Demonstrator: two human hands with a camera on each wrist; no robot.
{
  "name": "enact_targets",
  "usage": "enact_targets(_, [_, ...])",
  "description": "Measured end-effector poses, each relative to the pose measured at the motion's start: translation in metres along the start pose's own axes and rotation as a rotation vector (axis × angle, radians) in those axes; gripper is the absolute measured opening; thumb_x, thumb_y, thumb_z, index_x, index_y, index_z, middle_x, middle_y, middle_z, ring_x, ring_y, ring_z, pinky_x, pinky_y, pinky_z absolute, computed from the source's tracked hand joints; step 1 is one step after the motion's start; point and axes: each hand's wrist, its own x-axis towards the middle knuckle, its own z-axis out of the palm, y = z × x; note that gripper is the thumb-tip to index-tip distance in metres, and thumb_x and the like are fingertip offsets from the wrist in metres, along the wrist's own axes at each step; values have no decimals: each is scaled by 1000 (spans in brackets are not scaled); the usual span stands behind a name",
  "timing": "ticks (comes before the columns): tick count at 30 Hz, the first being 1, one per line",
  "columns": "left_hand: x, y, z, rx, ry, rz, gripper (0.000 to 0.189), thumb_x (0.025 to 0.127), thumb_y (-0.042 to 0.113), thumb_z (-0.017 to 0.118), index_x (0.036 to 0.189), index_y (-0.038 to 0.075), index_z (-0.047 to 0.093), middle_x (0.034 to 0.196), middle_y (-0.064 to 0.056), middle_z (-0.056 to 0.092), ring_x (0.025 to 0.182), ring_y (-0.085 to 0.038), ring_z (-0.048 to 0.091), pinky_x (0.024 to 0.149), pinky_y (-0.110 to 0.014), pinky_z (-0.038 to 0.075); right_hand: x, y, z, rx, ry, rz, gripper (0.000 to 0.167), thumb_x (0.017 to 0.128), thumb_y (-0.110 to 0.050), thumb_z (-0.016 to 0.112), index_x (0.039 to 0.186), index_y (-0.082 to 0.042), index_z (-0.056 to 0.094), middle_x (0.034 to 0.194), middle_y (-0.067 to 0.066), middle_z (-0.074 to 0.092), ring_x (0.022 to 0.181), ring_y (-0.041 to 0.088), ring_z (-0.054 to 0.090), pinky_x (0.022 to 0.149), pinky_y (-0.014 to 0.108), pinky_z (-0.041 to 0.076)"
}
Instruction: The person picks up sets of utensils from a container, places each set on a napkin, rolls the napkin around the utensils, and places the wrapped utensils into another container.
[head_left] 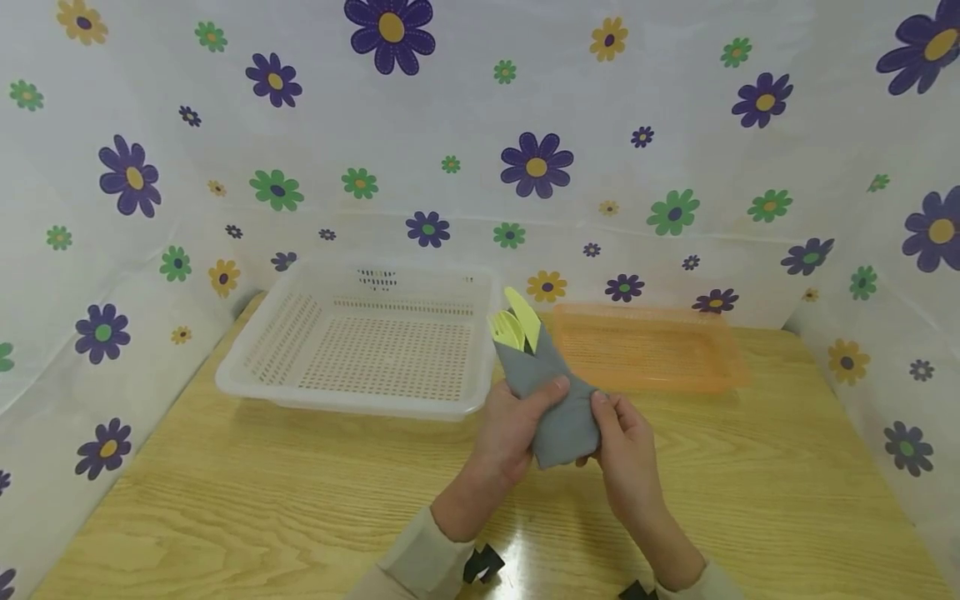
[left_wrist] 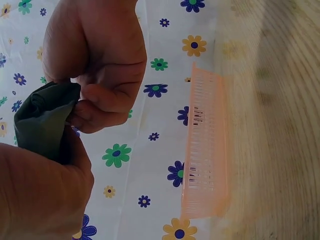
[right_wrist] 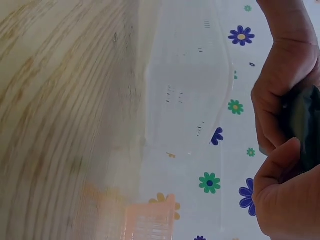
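Observation:
A grey cloth napkin (head_left: 564, 417) is wrapped around yellow-green cutlery, held tilted above the table. From its upper end stick out a knife (head_left: 522, 315), a fork (head_left: 504, 331) and what looks like a spoon behind the fork. My left hand (head_left: 508, 429) grips the bundle from the left, thumb across its front. At the right edge, my right hand (head_left: 626, 446) pinches the cloth between thumb and fingers. Seen from the left wrist, the folded napkin (left_wrist: 46, 117) lies between both hands and hides the cutlery. Only a dark part of the napkin (right_wrist: 311, 120) shows in the right wrist view.
A white plastic basket (head_left: 360, 400) stands at the back left of the wooden table (head_left: 300, 508). Behind my right hand is a shallower orange basket (head_left: 652, 383). Flower-printed sheeting (head_left: 450, 108) hangs around the back and sides.

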Motion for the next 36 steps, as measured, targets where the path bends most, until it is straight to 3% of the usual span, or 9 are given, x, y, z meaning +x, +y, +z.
enact_targets(5, [-2, 0, 1, 24, -43, -2, 38, 84, 2, 74, 119, -3, 58, 105, -9, 67, 94, -19, 67, 83, -34, 55, -1, 1, 1, 13, 10, 12, 31, 107, -32, 42, 102, -2, 50, 83, 3, 57, 65, 14, 53, 55, 27, 47])
enact_targets(9, [-2, 0, 2, 36, -32, 6, 38, 84, 2, 73, 119, -4, 57, 105, -10, 67, 94, -19, 67, 83, -34, 55, -1, 2, 2, 19, 9, 27, 30, 107, -31, 43, 106, -2, 49, 86, 5, 56, 66, 14, 53, 55, 26, 46])
enact_targets(11, [-2, 0, 2, 50, -21, 11, 40, 84, 3, 73, 121, -4, 56, 107, -11, 67, 96, -19, 66, 85, -34, 54, -1, 3, 3, -17, 44, -25, 24, 106, -27, 46, 110, -3, 47, 92, 5, 53, 72, 12, 53, 58, 24, 46])
enact_targets(13, [-3, 0, 3, 67, -7, 16, 41, 84, 3, 73, 121, -4, 56, 108, -11, 66, 97, -19, 66, 86, -35, 54, 0, 6, 3, -115, 99, -171, 20, 103, -19, 53, 109, -1, 47, 94, 6, 51, 76, 12, 50, 62, 21, 43])
enact_targets(17, [-4, 0, 3, 108, 14, 35, 41, 82, 4, 74, 119, -4, 58, 108, -12, 67, 97, -20, 66, 87, -36, 54, 6, 13, 0, -417, 221, -647, 12, 91, 4, 65, 98, 5, 56, 88, 11, 53, 74, 16, 46, 63, 22, 37])
enact_targets(19, [-4, 0, 3, 118, 21, 38, 41, 82, 5, 75, 119, -3, 58, 109, -13, 67, 97, -21, 66, 87, -37, 54, 9, 15, -2, -528, 230, -848, 8, 87, 8, 68, 92, 5, 61, 83, 13, 57, 70, 18, 46, 60, 22, 36])
enact_targets(22, [-5, 0, 3, 121, 38, 40, 45, 83, 7, 75, 123, -3, 56, 113, -15, 66, 100, -24, 67, 88, -39, 54, 10, 18, -4, -583, 171, -977, 8, 87, 6, 68, 94, 3, 67, 84, 12, 63, 68, 18, 52, 55, 19, 40])
enact_targets(28, [-4, 0, 1, 123, 60, 43, 48, 83, 8, 76, 124, -3, 56, 114, -15, 66, 101, -24, 66, 89, -39, 54, 3, 13, -1, -589, 74, -868, 26, 87, 10, 65, 112, 4, 67, 97, 14, 67, 72, 18, 61, 56, 20, 49])
enact_targets(36, [-4, -2, 0, 163, 32, 68, 43, 82, 7, 77, 121, -1, 60, 110, -12, 67, 98, -21, 66, 88, -36, 53, -3, 1, -2, -411, 13, -410, 22, 95, -4, 64, 115, 5, 68, 101, 16, 72, 83, 8, 66, 66, 22, 55])
